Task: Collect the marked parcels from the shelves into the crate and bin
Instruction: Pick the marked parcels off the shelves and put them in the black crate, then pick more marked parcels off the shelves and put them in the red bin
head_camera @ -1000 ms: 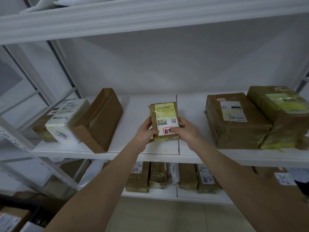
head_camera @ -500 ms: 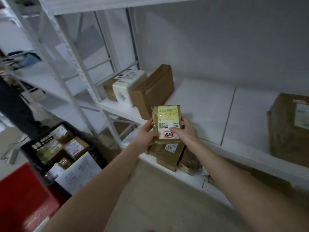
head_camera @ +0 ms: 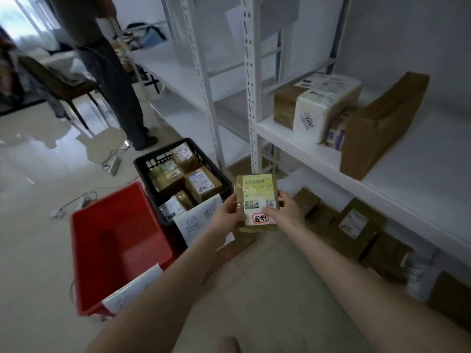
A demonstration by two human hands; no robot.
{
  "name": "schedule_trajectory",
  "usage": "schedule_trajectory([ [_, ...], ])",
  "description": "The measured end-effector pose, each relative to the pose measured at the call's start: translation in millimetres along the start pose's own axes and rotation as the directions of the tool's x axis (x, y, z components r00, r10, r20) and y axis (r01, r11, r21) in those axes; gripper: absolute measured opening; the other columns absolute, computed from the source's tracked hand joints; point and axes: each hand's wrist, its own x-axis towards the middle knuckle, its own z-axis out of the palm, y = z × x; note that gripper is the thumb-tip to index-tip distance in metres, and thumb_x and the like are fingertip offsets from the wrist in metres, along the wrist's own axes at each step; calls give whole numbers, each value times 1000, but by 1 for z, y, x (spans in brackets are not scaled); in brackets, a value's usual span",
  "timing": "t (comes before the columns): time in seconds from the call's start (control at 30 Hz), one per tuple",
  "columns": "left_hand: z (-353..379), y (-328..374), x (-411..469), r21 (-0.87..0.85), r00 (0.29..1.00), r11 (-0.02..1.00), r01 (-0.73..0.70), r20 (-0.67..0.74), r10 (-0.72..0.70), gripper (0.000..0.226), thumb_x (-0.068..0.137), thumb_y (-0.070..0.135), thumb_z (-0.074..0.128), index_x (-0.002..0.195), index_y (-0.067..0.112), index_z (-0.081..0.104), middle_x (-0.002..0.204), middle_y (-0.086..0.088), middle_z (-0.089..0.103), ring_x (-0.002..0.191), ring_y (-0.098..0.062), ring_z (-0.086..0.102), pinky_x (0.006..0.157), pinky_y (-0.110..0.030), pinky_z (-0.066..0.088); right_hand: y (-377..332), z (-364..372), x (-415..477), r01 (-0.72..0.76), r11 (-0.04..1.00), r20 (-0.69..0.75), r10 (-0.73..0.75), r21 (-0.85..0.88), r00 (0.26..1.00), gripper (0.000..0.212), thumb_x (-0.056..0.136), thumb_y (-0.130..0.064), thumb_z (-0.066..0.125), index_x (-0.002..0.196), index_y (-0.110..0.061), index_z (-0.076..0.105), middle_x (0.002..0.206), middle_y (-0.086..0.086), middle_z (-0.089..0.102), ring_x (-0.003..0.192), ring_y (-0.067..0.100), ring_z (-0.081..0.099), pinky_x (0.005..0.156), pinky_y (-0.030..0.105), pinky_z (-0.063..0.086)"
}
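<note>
The small taped parcel (head_camera: 257, 197) with its yellow-and-white label is up in the air between both hands, just right of the black crate (head_camera: 141, 161) and in front of the white shelving (head_camera: 303, 146). The left hand (head_camera: 225, 216) grips its left edge; the right hand (head_camera: 289, 210) grips its right edge, with fingers (head_camera: 273, 212) curled onto the label just above a red-framed stamp.

The crate stands on the floor holding several brown labelled parcels; a white sheet (head_camera: 201, 217) with handwritten characters hangs on its near side. The red bin (head_camera: 114, 238) sits touching the crate's left side; another white sheet (head_camera: 132, 289) is on its near wall.

On the shelf to the right a white-wrapped parcel (head_camera: 323, 105) lies against a brown one; a flat cardboard parcel (head_camera: 382, 123) leans just beside it. On the shelf below, a row of brown parcels (head_camera: 356, 220) runs off to the right.

Further back another person (head_camera: 112, 72) stands beside a dark chair (head_camera: 63, 85); a power strip (head_camera: 114, 165) and its cable lie on the glossy floor near the crate.
</note>
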Motion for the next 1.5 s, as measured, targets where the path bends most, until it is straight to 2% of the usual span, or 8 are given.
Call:
schedule_trajectory([
  [0.1,-67,-7,23,-31,997,998,49,-52,-50,74,85,-13,51,145,29,37,114,7,61,91,-12,66,68,-24,57,-24,65,24,-5,1000,75,5,-8,997,55,83,-22,72,133,-25,48,117,-1,67,86,13,66,73,30,57],
  [0.2,-130,-10,47,-56,990,995,82,-114,-87,75,85,-14,51,146,28,37,126,1,57,90,-13,67,66,-24,57,-46,128,48,-21,999,149,17,27,989,53,84,-21,71,132,-26,49,114,-1,68,86,13,69,75,36,60],
  [0.47,-230,-11,111,-111,957,988,109,-258,-134,67,89,-9,50,144,26,37,119,-7,60,80,-15,68,55,-22,55,-92,234,122,23,997,272,-4,-68,962,48,86,-20,68,130,-30,52,113,-5,68,92,13,67,82,36,58],
  [0.8,-333,9,275,-228,867,969,92,-461,-190,69,92,-7,46,151,17,20,114,-6,62,91,-20,68,73,-32,59,-150,369,298,201,953,356,-111,-226,928,72,89,-17,64,148,-31,26,128,-1,56,99,15,58,67,24,52],
  [0.9,-363,6,331,-244,832,959,147,-494,-253,61,92,-3,46,147,17,29,117,-7,63,96,-21,67,85,-39,56,-158,403,346,262,894,394,-106,-364,913,69,89,-22,64,147,-34,28,129,-3,58,108,21,55,75,30,50],
  [1.07,-400,-4,391,-256,808,939,229,-488,-330,42,93,0,46,132,15,45,116,-9,65,85,-17,68,61,-25,57,-166,448,394,322,806,454,-75,-496,888,73,88,-19,66,148,-31,28,136,-2,51,118,25,51,87,36,50],
  [1.3,-425,-30,433,-249,802,921,299,-457,-384,45,92,1,46,134,14,41,124,-11,61,103,-26,64,80,-35,56,-161,482,417,448,639,516,-92,-625,852,67,91,-10,57,148,-30,29,151,-1,30,125,25,40,89,36,46],
  [1.5,-425,-38,440,-148,804,925,349,-461,-376,46,93,6,48,137,14,37,122,-8,60,100,-23,63,76,-31,53,-161,486,417,481,527,523,-78,-701,848,67,88,-13,59,146,-32,31,151,4,29,130,29,31,96,39,42],
])
